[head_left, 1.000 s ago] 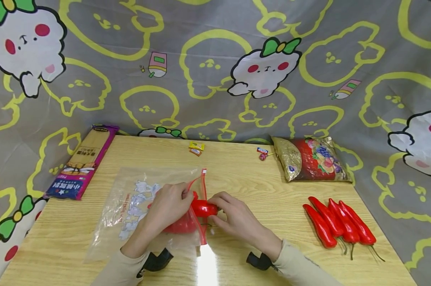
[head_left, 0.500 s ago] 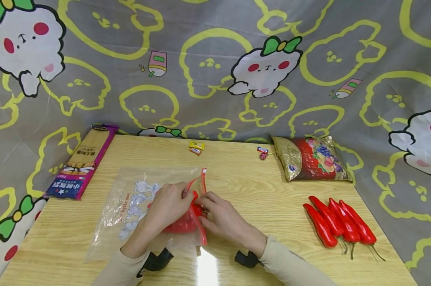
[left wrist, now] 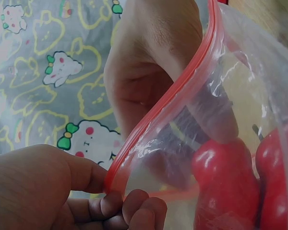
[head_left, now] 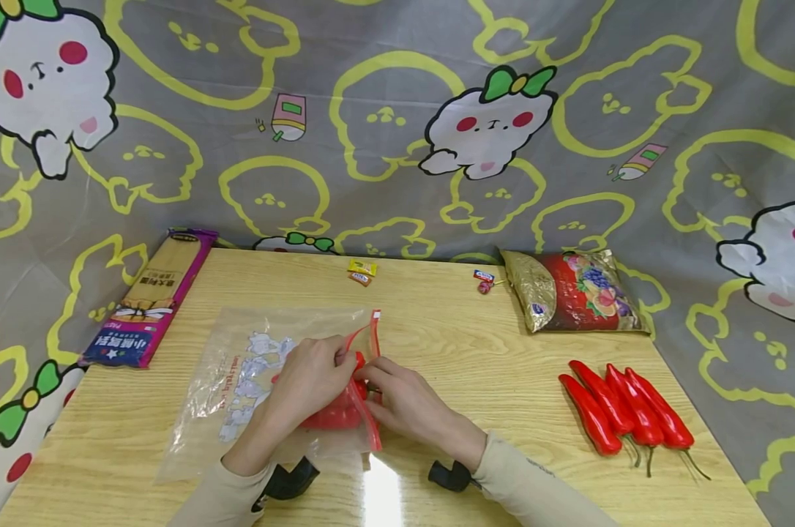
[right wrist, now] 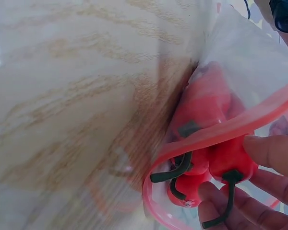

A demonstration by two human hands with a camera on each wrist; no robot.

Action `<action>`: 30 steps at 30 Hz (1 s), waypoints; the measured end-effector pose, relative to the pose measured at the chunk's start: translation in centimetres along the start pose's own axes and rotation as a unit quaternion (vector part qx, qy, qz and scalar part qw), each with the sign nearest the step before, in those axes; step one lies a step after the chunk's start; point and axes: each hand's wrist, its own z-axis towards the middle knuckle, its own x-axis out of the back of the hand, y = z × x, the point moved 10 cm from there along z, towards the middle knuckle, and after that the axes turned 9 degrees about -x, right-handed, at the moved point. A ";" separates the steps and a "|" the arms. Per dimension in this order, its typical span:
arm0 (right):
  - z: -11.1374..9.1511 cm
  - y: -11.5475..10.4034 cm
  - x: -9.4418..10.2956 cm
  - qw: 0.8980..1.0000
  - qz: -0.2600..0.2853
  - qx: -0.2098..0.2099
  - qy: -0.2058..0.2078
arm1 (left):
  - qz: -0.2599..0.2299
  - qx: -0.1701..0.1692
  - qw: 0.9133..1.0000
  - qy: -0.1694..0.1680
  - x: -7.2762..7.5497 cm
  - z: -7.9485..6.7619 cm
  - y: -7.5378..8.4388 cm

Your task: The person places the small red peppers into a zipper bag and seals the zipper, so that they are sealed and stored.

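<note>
A clear zip bag (head_left: 203, 395) with a red zip edge and a printed picture lies on the table, its mouth spread towards the right. At that mouth my left hand (head_left: 315, 377) pinches the zip edge (left wrist: 158, 110) between thumb and fingers. My right hand (head_left: 413, 402) has its fingers inside the opening. The right wrist view shows it gripping a red chili pepper (right wrist: 232, 160) by its body, the green stem pointing outwards. Other red chili peppers (right wrist: 201, 103) lie within the bag beside the held one, some stems showing at the opening.
Several red chili peppers (head_left: 624, 413) lie side by side at the right. A spaghetti pack (head_left: 150, 300) is at the back left. A gold and red package (head_left: 578, 293) stands back right. Small wrapped sweets (head_left: 361, 271) and a lollipop (head_left: 484, 288) lie along the back edge.
My right hand has moved left, taking the chili pepper from outside the bag's mouth into it. The left hand keeps its hold on the zip edge.
</note>
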 end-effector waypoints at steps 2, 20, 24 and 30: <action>-0.1 0.1 0.1 1.000 -0.001 -0.005 -0.003 | 0.002 -0.003 1.000 0.003 0.1 0.0 0.0; -12.3 13.2 11.1 0.954 -0.191 -0.174 0.154 | -0.010 -0.011 1.000 0.016 0.1 -0.1 0.3; -15.9 15.7 13.4 0.927 -0.249 -0.223 0.172 | -0.010 0.003 1.000 0.010 0.0 -0.1 0.0; -18.9 17.6 14.4 0.899 -0.299 -0.275 0.165 | -0.012 0.009 1.000 0.010 0.1 -0.2 -0.2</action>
